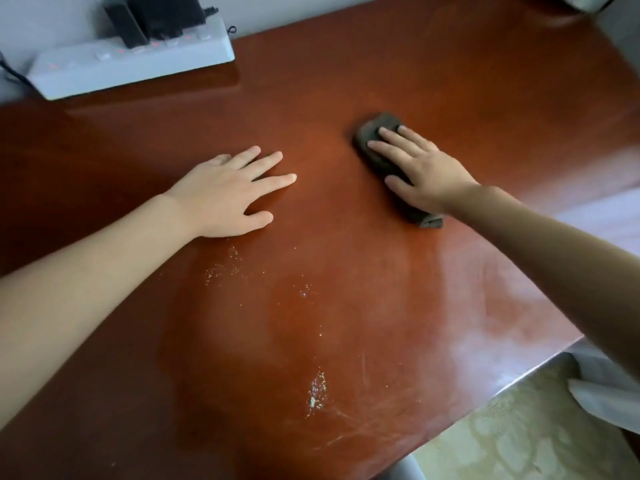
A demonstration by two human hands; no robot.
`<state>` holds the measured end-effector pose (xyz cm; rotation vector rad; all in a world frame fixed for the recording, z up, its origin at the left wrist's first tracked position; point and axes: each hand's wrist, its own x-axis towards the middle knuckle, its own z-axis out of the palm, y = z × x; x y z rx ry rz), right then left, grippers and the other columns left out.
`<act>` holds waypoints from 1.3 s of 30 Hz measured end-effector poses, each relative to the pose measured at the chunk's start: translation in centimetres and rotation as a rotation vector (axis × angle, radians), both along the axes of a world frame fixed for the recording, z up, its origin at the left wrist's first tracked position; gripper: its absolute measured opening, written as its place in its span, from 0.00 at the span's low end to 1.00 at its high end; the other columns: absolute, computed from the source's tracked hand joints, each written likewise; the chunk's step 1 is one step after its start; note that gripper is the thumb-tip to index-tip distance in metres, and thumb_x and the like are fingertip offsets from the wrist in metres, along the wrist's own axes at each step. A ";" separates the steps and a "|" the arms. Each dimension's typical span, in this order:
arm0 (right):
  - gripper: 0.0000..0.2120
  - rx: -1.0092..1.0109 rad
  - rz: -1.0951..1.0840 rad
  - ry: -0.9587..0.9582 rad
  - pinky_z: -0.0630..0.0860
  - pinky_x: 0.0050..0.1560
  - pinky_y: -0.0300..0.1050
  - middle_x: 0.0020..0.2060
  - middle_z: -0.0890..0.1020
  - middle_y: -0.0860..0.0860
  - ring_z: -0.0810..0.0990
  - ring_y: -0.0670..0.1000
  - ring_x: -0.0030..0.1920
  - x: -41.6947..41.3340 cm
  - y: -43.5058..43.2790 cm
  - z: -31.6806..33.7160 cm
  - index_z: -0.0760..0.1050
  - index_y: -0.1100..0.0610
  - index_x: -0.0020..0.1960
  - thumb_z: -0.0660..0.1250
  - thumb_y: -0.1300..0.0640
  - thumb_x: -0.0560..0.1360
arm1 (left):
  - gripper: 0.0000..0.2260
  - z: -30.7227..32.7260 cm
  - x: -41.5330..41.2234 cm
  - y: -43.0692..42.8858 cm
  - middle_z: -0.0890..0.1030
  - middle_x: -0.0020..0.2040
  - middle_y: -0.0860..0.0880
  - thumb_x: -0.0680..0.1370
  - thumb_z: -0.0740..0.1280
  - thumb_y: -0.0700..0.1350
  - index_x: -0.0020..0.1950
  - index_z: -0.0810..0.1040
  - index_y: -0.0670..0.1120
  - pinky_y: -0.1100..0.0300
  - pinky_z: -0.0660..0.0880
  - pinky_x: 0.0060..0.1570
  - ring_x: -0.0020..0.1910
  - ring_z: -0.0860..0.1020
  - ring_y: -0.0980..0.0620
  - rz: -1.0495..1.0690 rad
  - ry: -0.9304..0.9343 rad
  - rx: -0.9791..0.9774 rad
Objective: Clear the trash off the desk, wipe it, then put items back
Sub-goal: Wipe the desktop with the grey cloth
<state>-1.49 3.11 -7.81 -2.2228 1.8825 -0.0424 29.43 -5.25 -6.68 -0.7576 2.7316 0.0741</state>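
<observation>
Two-handed at the desk, mid-wipe. Far left, by the back edge: white power strip, plugs in. Next along: left hand, flat on bare wood, fingers straight and spread, holding nothing. Toward the near edge: pale crumbs in scattered patches, not yet swept up. Right of centre: dark folded cloth, pressed to the wood under right hand, fingers straight on top, not curled round it. By the look of it, wiping step, partly done. Next, probably: drag cloth back toward the crumbs, with even pressure, gathering rather than scattering.
</observation>
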 end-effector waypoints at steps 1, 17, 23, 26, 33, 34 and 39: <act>0.27 0.018 -0.102 -0.035 0.55 0.72 0.59 0.75 0.57 0.52 0.51 0.58 0.75 1.0 -1.4 -0.2 0.57 0.50 0.75 0.56 0.50 0.77 | 0.28 0.0 0.0 0.0 0.46 0.78 0.51 0.78 0.51 0.60 0.76 0.44 0.60 0.48 0.56 0.71 0.76 0.48 0.48 -0.006 -0.012 -0.023; 0.28 -0.038 -0.203 -0.032 0.53 0.69 0.60 0.75 0.58 0.46 0.52 0.57 0.75 6.7 -2.7 -1.5 0.57 0.44 0.74 0.46 0.42 0.75 | 0.27 0.4 8.3 -5.4 0.46 0.78 0.50 0.78 0.51 0.62 0.74 0.44 0.64 0.47 0.55 0.71 0.76 0.47 0.46 0.284 -0.061 -0.001; 0.24 0.001 0.143 -0.102 0.57 0.69 0.60 0.74 0.60 0.49 0.55 0.59 0.74 9.8 -14.9 -1.2 0.60 0.48 0.74 0.54 0.51 0.78 | 0.28 -0.2 8.6 -5.7 0.44 0.78 0.55 0.77 0.53 0.63 0.74 0.45 0.66 0.48 0.58 0.70 0.76 0.46 0.49 0.323 0.010 0.077; 0.24 -0.028 0.488 -0.088 0.61 0.65 0.63 0.73 0.62 0.47 0.57 0.60 0.73 12.2 -8.6 -1.2 0.61 0.46 0.73 0.53 0.48 0.77 | 0.27 -0.5 9.0 -5.7 0.45 0.78 0.54 0.77 0.51 0.64 0.74 0.45 0.64 0.48 0.56 0.71 0.76 0.46 0.48 0.308 0.025 0.067; 0.24 0.074 1.085 -0.065 0.57 0.72 0.57 0.73 0.60 0.40 0.53 0.49 0.75 10.3 0.0 -1.2 0.58 0.39 0.72 0.58 0.47 0.77 | 0.30 -0.8 9.3 -5.7 0.55 0.77 0.49 0.73 0.45 0.65 0.74 0.53 0.62 0.45 0.60 0.68 0.75 0.56 0.42 0.281 0.056 0.003; 0.23 0.047 1.049 -0.054 0.54 0.73 0.59 0.73 0.60 0.41 0.54 0.49 0.75 10.0 -2.8 -1.3 0.58 0.40 0.72 0.56 0.47 0.77 | 0.29 -0.7 9.2 -5.8 0.58 0.76 0.48 0.73 0.47 0.65 0.74 0.55 0.60 0.44 0.62 0.67 0.74 0.59 0.41 0.275 0.048 0.001; 0.24 0.004 0.617 0.036 0.55 0.69 0.65 0.73 0.59 0.43 0.57 0.54 0.74 7.1 -16.8 -0.6 0.58 0.42 0.73 0.50 0.45 0.77 | 0.28 -0.6 9.1 -5.9 0.62 0.74 0.45 0.74 0.50 0.63 0.74 0.59 0.57 0.43 0.66 0.63 0.71 0.63 0.39 0.251 0.027 -0.020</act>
